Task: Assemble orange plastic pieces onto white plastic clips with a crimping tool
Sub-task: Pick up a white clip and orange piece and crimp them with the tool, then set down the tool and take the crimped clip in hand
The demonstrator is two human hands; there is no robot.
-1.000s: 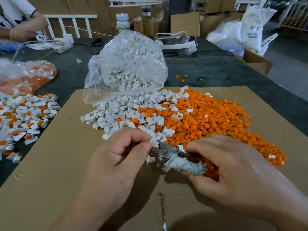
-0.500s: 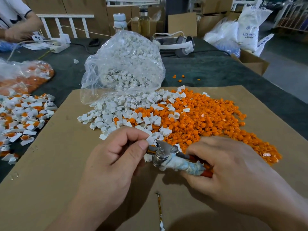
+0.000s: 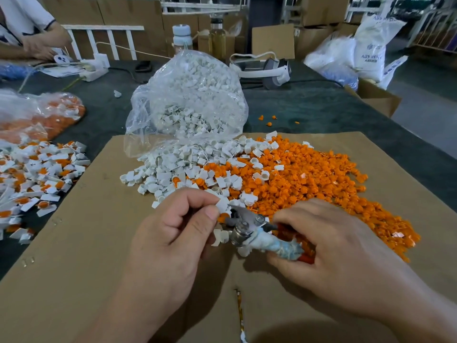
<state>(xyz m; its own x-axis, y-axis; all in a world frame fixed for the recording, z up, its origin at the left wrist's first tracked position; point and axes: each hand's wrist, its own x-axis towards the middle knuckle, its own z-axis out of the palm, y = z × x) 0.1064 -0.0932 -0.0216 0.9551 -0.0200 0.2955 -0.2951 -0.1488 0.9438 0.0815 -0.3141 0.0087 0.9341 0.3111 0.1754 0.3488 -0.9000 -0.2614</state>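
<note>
My left hand [image 3: 176,229] pinches a white plastic clip [image 3: 222,203] between thumb and forefinger, right at the metal jaws of the crimping tool [image 3: 249,229]. An orange piece shows just under the clip at the jaws. My right hand [image 3: 319,246] grips the tool's tape-wrapped, red handles. Behind the hands a heap of loose white clips [image 3: 188,167] merges into a wide heap of orange pieces [image 3: 309,179], both on a brown cardboard sheet [image 3: 81,243].
A clear bag of white clips [image 3: 195,100] lies open at the cardboard's far edge. Finished white-and-orange parts [image 3: 37,174] pile up at the left, beside a bag of orange pieces [image 3: 47,115]. Another person's arm [image 3: 37,43] rests far left. A headset [image 3: 269,70], bottles and boxes stand behind.
The left hand's fingers have shifted slightly on the clip at the tool's jaws. Both hands stay in about the same place on the cardboard.
</note>
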